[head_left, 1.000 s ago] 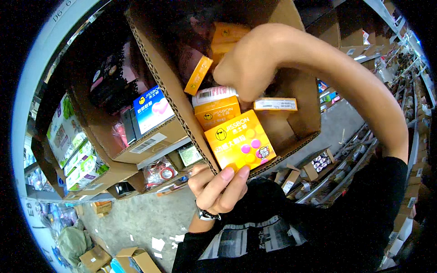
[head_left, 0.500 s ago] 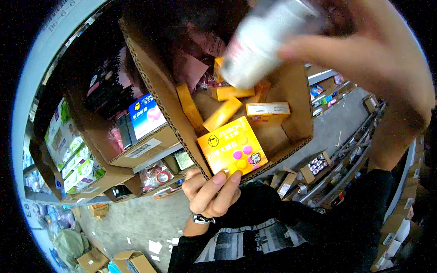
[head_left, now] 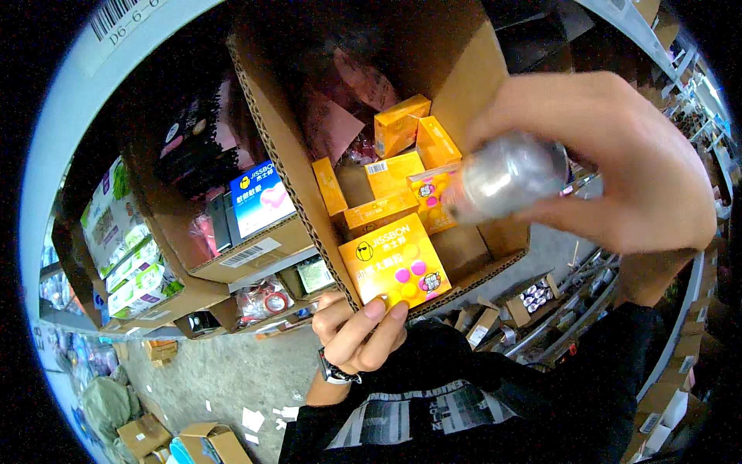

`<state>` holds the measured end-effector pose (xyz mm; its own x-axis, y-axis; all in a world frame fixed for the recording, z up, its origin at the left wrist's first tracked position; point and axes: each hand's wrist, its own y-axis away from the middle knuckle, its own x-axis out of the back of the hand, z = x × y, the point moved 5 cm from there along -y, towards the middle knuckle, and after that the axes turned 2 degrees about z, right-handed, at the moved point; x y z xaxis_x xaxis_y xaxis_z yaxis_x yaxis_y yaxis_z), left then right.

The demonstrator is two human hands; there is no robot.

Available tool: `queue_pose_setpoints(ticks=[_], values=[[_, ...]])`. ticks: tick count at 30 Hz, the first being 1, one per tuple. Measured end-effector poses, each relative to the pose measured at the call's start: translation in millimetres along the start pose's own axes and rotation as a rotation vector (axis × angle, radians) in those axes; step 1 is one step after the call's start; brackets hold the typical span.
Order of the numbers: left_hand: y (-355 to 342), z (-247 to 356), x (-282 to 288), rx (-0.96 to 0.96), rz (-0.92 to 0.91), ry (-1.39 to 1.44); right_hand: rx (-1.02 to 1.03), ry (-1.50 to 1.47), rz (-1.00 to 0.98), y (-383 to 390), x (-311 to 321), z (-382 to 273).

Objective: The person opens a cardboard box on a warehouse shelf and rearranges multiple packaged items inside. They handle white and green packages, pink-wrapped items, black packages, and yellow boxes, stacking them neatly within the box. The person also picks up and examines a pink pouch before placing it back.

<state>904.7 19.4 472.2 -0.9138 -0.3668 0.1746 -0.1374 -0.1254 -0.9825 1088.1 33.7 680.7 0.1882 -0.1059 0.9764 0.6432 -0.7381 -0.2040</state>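
Note:
A flat yellow box (head_left: 396, 263) with pink and orange dots stands at the front edge of a deep cardboard carton (head_left: 495, 263). My left hand (head_left: 357, 332), wearing a watch, is closed with its fingertips pressed on the lower edge of that yellow box. Above the carton's right side, my right hand (head_left: 618, 162) wraps round a blurred silvery-white cylinder (head_left: 510, 178), can-like in shape. Inside the carton lie several smaller yellow boxes (head_left: 394, 174), some on their sides, one partly behind the cylinder. Pink packaging (head_left: 332, 124) sits deeper in the carton, in shadow.
To the left, a neighbouring carton holds a blue-and-white box (head_left: 263, 197), and another holds green-and-white packs (head_left: 139, 286). Below are a tape roll (head_left: 277, 300) in clear wrap and open cartons (head_left: 212, 441) on the grey floor (head_left: 224, 371). Racks with more stock (head_left: 533, 298) stand at right.
My right hand has brought the cylinder down and to the right, tilting it. The smaller yellow boxes in the carton lie in different positions. My left hand keeps its place on the front yellow box.

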Motion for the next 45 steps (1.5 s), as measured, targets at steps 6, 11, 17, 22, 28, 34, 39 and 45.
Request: queue_pose_setpoints(ticks=[6,11,17,22,28,34,39,45], values=[[-2,1,-1,-0.014,-0.031,-0.009,0.059,-0.202,-0.058,18,-1,6],[-3,1,1,0.007,-0.021,-0.025,-0.070,-0.115,-0.365,-1,-42,10],[-6,-3,0,-0.008,0.012,-0.006,0.042,-0.001,-0.139,-23,-24,15],[-6,0,-2,0.005,0.015,0.022,-0.024,0.350,0.022,-73,-53,43],[-1,-2,-2,-0.010,0.018,0.027,-0.307,0.375,-0.500,-117,-113,61],[-2,-1,-3,0.001,-0.021,0.023,-0.292,0.448,-0.691,-136,-142,81],[-3,-1,-4,0.017,-0.013,0.014,-0.293,0.399,-0.615,-120,-123,73],[-5,-2,-5,-0.010,-0.009,0.027,-0.386,0.374,-0.629,-126,-129,74]])
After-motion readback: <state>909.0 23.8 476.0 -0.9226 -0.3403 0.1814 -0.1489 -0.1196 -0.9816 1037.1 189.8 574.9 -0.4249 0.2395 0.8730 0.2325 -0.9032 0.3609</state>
